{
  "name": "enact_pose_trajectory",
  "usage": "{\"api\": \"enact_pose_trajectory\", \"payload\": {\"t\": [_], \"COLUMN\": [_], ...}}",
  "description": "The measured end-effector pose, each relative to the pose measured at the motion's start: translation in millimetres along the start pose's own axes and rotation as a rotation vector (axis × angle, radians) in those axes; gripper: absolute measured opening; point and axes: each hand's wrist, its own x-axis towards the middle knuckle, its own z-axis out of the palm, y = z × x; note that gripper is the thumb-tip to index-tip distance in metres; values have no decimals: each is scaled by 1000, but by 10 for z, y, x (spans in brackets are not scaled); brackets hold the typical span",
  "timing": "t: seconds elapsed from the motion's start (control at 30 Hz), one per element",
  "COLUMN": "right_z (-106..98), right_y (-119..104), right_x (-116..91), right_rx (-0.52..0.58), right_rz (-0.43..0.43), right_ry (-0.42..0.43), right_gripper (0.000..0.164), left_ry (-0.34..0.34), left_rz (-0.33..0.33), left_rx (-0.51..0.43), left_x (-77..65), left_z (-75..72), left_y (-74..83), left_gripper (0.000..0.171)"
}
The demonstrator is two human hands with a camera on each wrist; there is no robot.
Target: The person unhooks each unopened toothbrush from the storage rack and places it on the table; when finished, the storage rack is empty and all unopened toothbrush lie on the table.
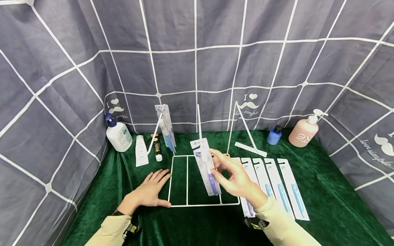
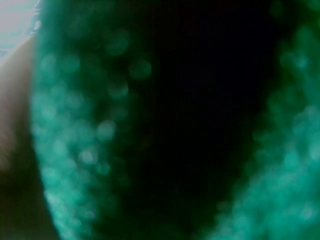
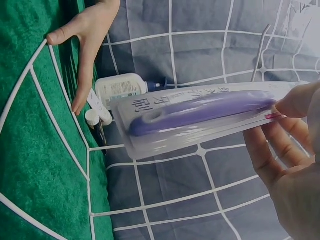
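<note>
My right hand [image 1: 235,172] pinches a packaged toothbrush [image 1: 212,184] with a purple handle between thumb and fingers, tilted above the white wire rack [image 1: 203,205]. The package's top overlaps the rack's middle prong [image 1: 199,121]; whether the prong passes through its hole I cannot tell. In the right wrist view the purple handle [image 3: 195,112] shows through clear plastic. My left hand [image 1: 149,191] lies flat on the green cloth, fingers spread, its thumb and fingertips touching the rack's left side. A packaged blue toothbrush [image 1: 168,131] hangs on the left prong. The left wrist view is dark and blurred.
Several packaged toothbrushes [image 1: 298,198] lie in a row at right, partly behind my right arm. A white pump bottle [image 1: 120,138], white tube [image 1: 141,152] and black tube [image 1: 157,147] are at left. A blue bottle [image 1: 273,136] and pink pump bottle [image 1: 303,133] stand back right.
</note>
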Motion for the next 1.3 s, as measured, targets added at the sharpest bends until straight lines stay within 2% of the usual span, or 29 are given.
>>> {"api": "enact_pose_trajectory", "payload": {"t": [0.17,0.3,0.57,0.83,1.07,1.3], "right_z": [-15,-27,-63,-164,-373,-747], "right_y": [-77,-123,-214,-354,-452,-488], "right_x": [-38,-57,-46,-47,-87,-209], "right_rx": [-55,-59,-30,47,119,246], "right_rz": [-15,-41,-131,-172,-221,-239], "right_ry": [-7,-14,-12,5,59,162], "right_gripper": [63,61,42,37,38,43], "left_ry": [11,13,-13,8,-18,1], "left_rz": [4,0,-15,2,-18,-9], "left_rx": [-6,-8,-15,-31,-21,-14], "left_x": [-12,-16,-26,-39,-35,-11], "left_z": [15,19,30,19,25,19], "left_y": [-1,2,-6,4,-4,-7], "left_gripper": [110,110,111,109,110,110]}}
